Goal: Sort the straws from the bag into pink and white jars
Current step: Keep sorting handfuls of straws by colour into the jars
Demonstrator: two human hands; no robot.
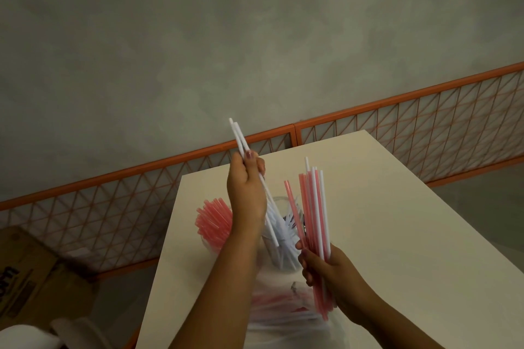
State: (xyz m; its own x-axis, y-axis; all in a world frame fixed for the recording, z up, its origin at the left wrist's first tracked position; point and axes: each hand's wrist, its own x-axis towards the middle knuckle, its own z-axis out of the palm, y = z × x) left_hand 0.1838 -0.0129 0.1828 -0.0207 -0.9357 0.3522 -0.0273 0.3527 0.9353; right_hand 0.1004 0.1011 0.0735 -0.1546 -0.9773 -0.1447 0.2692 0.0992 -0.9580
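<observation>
My left hand (247,181) is raised above the jars and pinches a few white straws (241,142) that slant down toward the jar of white straws (279,231). To the left of that jar stands a jar full of pink straws (213,221). My right hand (323,266) grips a mixed bunch of pink and white straws (313,207), held upright to the right of the jars. The clear plastic bag (283,312) with more straws lies on the table near me, between my forearms.
The white table (397,221) stretches away to the right. An orange wire fence (425,127) runs behind it against a grey wall. A cardboard box (31,272) stands on the floor at lower left.
</observation>
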